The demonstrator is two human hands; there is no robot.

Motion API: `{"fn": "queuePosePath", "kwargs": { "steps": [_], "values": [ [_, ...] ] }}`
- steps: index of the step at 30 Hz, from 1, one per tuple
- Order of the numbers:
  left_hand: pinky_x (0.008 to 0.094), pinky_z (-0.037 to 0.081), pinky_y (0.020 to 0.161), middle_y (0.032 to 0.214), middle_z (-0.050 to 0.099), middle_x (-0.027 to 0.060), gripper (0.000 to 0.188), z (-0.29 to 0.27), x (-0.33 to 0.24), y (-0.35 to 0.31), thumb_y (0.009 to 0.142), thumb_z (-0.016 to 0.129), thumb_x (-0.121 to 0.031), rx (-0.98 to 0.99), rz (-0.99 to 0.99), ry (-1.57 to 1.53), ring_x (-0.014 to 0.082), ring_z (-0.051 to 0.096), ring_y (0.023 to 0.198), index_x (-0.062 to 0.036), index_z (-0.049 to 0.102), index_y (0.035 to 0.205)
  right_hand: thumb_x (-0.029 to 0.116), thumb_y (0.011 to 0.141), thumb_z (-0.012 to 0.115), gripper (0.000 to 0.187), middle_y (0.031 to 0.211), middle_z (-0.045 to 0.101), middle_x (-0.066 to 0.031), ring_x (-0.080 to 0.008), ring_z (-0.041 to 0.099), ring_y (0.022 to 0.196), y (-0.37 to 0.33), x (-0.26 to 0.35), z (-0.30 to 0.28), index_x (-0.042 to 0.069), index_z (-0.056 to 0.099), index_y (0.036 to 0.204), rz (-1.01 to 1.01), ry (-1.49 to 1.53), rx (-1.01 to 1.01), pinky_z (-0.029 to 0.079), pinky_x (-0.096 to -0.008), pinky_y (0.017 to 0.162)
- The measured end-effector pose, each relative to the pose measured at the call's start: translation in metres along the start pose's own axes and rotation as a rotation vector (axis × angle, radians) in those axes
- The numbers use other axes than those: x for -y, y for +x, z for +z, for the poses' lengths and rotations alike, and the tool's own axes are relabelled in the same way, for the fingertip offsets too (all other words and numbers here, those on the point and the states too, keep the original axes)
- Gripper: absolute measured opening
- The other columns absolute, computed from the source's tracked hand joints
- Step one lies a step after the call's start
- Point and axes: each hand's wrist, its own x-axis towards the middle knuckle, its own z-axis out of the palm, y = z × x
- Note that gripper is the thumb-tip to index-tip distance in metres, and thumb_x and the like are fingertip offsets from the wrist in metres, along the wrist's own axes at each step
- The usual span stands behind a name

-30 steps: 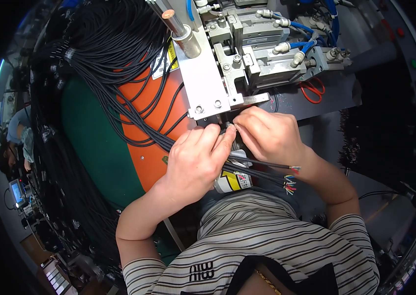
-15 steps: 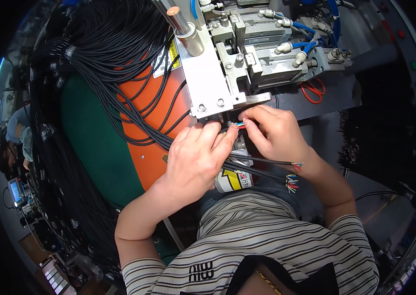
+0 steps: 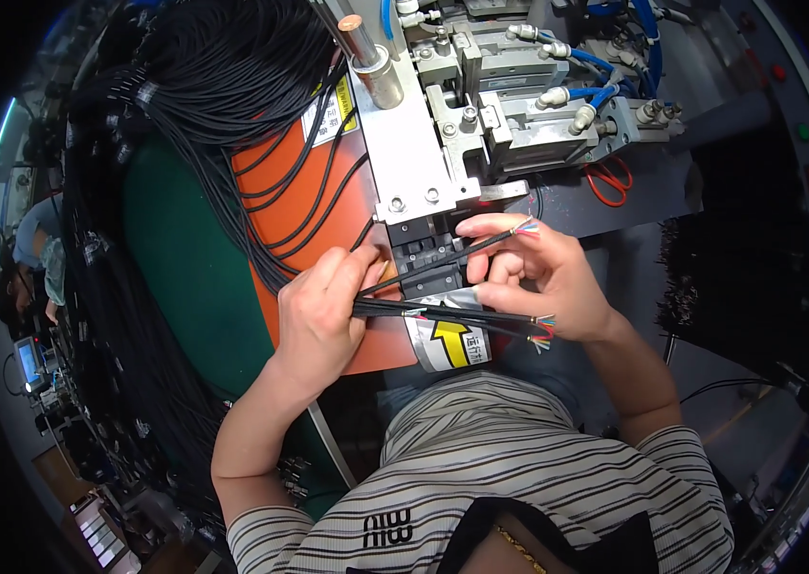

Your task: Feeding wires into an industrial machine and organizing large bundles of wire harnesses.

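Observation:
My left hand [image 3: 318, 311] is closed round several black cables [image 3: 448, 311], whose ends fan out to the right with stripped, coloured wires. One black cable [image 3: 452, 258] slants up above the others, its bare wires [image 3: 527, 228] lying by the index finger of my right hand [image 3: 553, 277]. That hand has its thumb and fingers apart, with the other fingers partly curled and nothing gripped between them. Behind the slanting cable lies a black fixture block [image 3: 431, 277] of the machine, below a white metal plate [image 3: 395, 143].
A large bundle of black cables [image 3: 223, 96] lies at the upper left, over an orange panel [image 3: 328, 230] and a green surface [image 3: 175, 249]. Pneumatic cylinders [image 3: 538, 129] with blue hoses stand at the upper right. A label with a yellow arrow [image 3: 452, 340] faces up near my body.
My left hand has drawn back left and down with the cables, uncovering the fixture block. My right hand's thumb and index finger have parted from their pinch on the coloured wires.

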Motion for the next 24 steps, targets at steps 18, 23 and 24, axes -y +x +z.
{"fn": "queuePosePath", "kwargs": {
  "steps": [18, 23, 24],
  "values": [
    [0.0314, 0.044, 0.053, 0.076, 0.064, 0.0107, 0.02, 0.01, -0.024, 0.022, 0.081, 0.07, 0.0, -0.105, 0.318, -0.113, 0.0228, 0.062, 0.061, 0.0024, 0.066, 0.1, 0.005, 0.097, 0.055, 0.014, 0.075, 0.057, -0.0034, -0.0053, 0.048, 0.055, 0.01, 0.005, 0.009, -0.003, 0.063, 0.107, 0.272, 0.628, -0.02, 0.036, -0.0188, 0.049],
    [0.0309, 0.041, 0.05, 0.073, 0.063, 0.0102, 0.017, 0.015, -0.034, 0.021, 0.078, 0.071, 0.001, -0.125, 0.396, 0.007, 0.0221, 0.06, 0.058, 0.0015, 0.065, 0.095, 0.001, 0.094, 0.057, 0.017, 0.076, 0.054, 0.0002, -0.0047, 0.047, 0.06, 0.013, 0.002, 0.005, -0.003, 0.059, 0.111, 0.246, 0.452, 0.012, 0.037, -0.0183, 0.052],
    [0.0323, 0.041, 0.049, 0.071, 0.061, 0.0098, 0.015, 0.016, -0.034, 0.021, 0.079, 0.071, -0.001, -0.116, 0.349, -0.057, 0.0231, 0.059, 0.057, 0.0013, 0.064, 0.093, 0.001, 0.094, 0.057, 0.017, 0.076, 0.054, 0.0002, -0.0047, 0.047, 0.06, 0.011, 0.002, 0.01, -0.003, 0.059, 0.111, 0.246, 0.452, 0.01, 0.037, -0.0183, 0.052]
  ]
}}
